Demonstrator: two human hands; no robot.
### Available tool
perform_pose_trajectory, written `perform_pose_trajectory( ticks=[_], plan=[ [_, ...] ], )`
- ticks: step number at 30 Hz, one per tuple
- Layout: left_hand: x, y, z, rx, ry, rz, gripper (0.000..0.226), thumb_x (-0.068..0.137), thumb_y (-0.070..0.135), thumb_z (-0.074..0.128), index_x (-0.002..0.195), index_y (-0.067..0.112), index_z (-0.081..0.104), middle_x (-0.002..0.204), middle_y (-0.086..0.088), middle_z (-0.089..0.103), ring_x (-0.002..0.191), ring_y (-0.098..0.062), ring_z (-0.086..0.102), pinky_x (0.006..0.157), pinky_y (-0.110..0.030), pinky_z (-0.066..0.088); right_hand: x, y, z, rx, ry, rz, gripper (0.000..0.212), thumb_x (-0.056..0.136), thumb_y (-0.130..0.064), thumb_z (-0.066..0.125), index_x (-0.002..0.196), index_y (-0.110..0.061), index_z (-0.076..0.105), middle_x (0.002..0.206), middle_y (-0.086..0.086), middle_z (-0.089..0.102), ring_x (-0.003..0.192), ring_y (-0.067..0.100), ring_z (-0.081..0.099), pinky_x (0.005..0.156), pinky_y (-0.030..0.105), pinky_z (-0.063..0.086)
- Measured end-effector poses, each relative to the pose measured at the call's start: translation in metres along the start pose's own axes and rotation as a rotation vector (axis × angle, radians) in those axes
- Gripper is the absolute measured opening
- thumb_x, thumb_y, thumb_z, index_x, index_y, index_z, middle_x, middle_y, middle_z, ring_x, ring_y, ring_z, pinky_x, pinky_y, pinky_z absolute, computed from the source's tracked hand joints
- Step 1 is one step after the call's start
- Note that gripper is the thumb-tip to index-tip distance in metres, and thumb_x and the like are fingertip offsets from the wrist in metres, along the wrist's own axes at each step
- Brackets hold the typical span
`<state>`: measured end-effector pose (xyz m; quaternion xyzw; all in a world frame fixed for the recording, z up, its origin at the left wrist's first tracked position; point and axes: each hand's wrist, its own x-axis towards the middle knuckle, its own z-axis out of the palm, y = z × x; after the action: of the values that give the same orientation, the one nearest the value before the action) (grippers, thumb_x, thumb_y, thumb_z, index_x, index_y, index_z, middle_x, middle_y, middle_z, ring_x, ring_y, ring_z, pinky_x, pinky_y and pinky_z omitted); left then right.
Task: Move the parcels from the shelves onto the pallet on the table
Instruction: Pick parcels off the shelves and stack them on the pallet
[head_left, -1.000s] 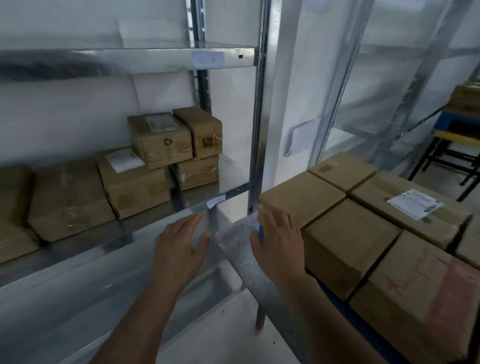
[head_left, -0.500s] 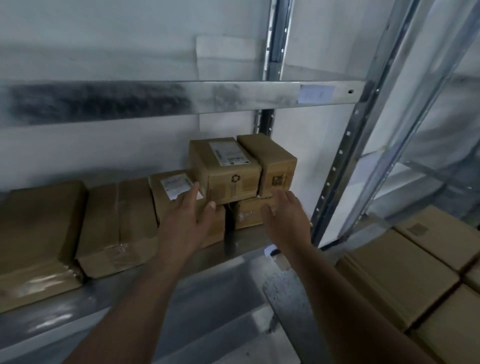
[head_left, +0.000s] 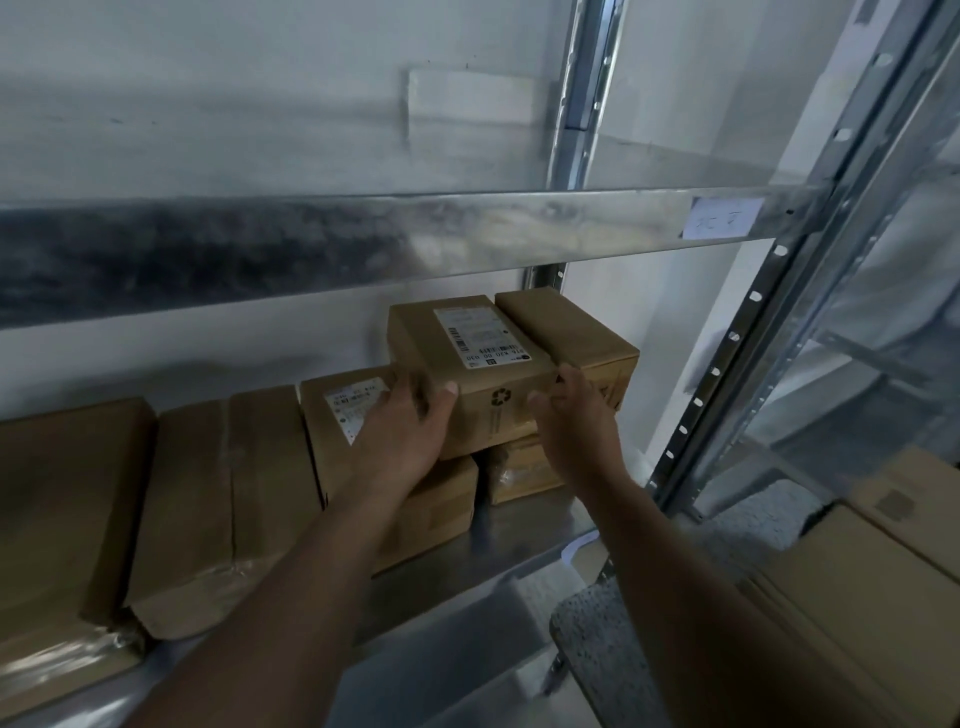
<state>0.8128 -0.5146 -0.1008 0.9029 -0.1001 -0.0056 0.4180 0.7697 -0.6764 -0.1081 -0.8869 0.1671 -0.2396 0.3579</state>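
Observation:
A brown cardboard parcel (head_left: 467, 364) with a white label and a recycling mark sits on top of other parcels on the metal shelf (head_left: 524, 535). My left hand (head_left: 405, 436) presses against its left front corner, thumb on the front face. My right hand (head_left: 576, 421) is at its right front corner, fingers curled between it and the neighbouring parcel (head_left: 571, 327). The parcel rests on a labelled box (head_left: 363, 452) and a smaller box (head_left: 519, 467). Parcels on the table (head_left: 857, 571) show at the lower right; the pallet is hidden.
Larger flat parcels (head_left: 218, 504) fill the shelf to the left. An upper shelf beam (head_left: 363, 244) crosses close above the parcels. A perforated steel upright (head_left: 737, 338) stands on the right. The grey table corner (head_left: 597, 639) is just below my right arm.
The view has swung from the table to the shelf. Both hands have reached forward and up from in front of the shelf onto the two front corners of the top labelled parcel.

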Motion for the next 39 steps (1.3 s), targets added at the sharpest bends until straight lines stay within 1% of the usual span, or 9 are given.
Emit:
perform_pose_trajectory(
  ticks=[5,9,13,16,18,24,29,34,39],
  plan=[
    [0.000,-0.002,-0.006,-0.086,0.049,-0.036,0.057,0.095,0.058,0.027,0.138,0.023,0.042,0.131,-0.005,0.055,0.118,-0.025,0.051,0.085,-0.029,0.032,0.008,0.001,0.012,0.119,-0.028,-0.005,0.017,0.088,-0.028,0.048,0.083,-0.015,0.058,0.071,-0.003,0.061,0.054,0.007,0.050,0.047,0.020,0.032],
    [0.005,-0.006,-0.012,-0.079,0.082,-0.079,0.062,0.093,0.061,0.029,0.139,0.022,0.041,0.136,-0.008,0.051,0.122,-0.027,0.048,0.095,-0.035,0.038,0.014,-0.003,0.008,0.101,0.005,-0.085,0.034,0.090,-0.019,0.049,0.057,-0.012,0.049,0.052,-0.002,0.045,0.047,0.009,0.038,0.047,0.020,0.028],
    [0.007,-0.010,-0.024,-0.099,0.142,-0.151,0.061,0.092,0.059,0.034,0.142,0.025,0.036,0.138,-0.008,0.049,0.123,-0.029,0.047,0.095,-0.038,0.039,0.009,-0.014,0.005,0.278,-0.103,-0.073,0.038,0.095,-0.015,0.049,0.057,-0.008,0.049,0.047,-0.007,0.052,0.035,0.002,0.040,0.039,0.015,0.032],
    [0.006,-0.012,-0.024,-0.113,0.123,-0.164,0.053,0.094,0.050,0.035,0.139,0.022,0.042,0.132,-0.010,0.054,0.116,-0.029,0.051,0.090,-0.034,0.043,0.010,-0.012,0.014,0.389,-0.109,0.067,0.017,0.094,-0.025,0.053,0.097,-0.008,0.053,0.085,0.000,0.066,0.061,0.003,0.060,0.050,0.019,0.044],
    [0.004,-0.017,-0.022,-0.136,0.095,-0.186,0.053,0.095,0.050,0.033,0.137,0.020,0.046,0.131,-0.010,0.055,0.116,-0.029,0.051,0.089,-0.034,0.040,0.008,-0.011,0.016,0.370,-0.185,0.155,0.032,0.095,-0.030,0.049,0.119,-0.010,0.043,0.109,-0.003,0.060,0.082,0.006,0.060,0.063,0.023,0.049],
    [-0.016,-0.021,-0.024,-0.359,0.056,-0.188,0.059,0.085,0.059,0.039,0.139,0.035,0.041,0.139,-0.003,0.049,0.121,-0.029,0.050,0.100,-0.050,0.042,-0.007,-0.020,0.001,0.434,-0.327,0.066,0.027,0.100,-0.022,0.036,0.121,-0.018,0.053,0.112,-0.002,0.062,0.094,0.009,0.060,0.067,0.020,0.045],
    [-0.056,-0.019,-0.022,-0.410,0.062,-0.082,0.050,0.095,0.035,0.045,0.142,0.043,0.030,0.131,0.010,0.049,0.120,-0.018,0.048,0.104,-0.046,0.038,-0.040,-0.008,-0.008,0.504,-0.346,-0.053,0.032,0.100,-0.022,0.038,0.130,-0.026,0.047,0.122,-0.010,0.060,0.111,0.005,0.057,0.091,0.026,0.050],
    [-0.102,-0.027,-0.015,-0.428,0.072,-0.019,0.054,0.094,0.036,0.049,0.142,0.050,0.026,0.137,0.011,0.049,0.120,-0.015,0.050,0.101,-0.041,0.041,-0.087,0.002,-0.025,0.536,-0.300,-0.099,0.032,0.102,-0.023,0.038,0.132,-0.031,0.045,0.122,-0.017,0.058,0.109,-0.011,0.052,0.084,0.008,0.046],
    [-0.159,-0.029,-0.005,-0.500,0.054,0.013,0.060,0.088,0.041,0.058,0.141,0.048,0.031,0.130,0.016,0.053,0.118,-0.006,0.050,0.099,-0.028,0.039,-0.143,0.017,-0.049,0.578,-0.264,-0.088,0.037,0.099,-0.020,0.040,0.130,-0.040,0.040,0.123,-0.022,0.057,0.116,-0.006,0.051,0.095,0.022,0.045]
  ],
)
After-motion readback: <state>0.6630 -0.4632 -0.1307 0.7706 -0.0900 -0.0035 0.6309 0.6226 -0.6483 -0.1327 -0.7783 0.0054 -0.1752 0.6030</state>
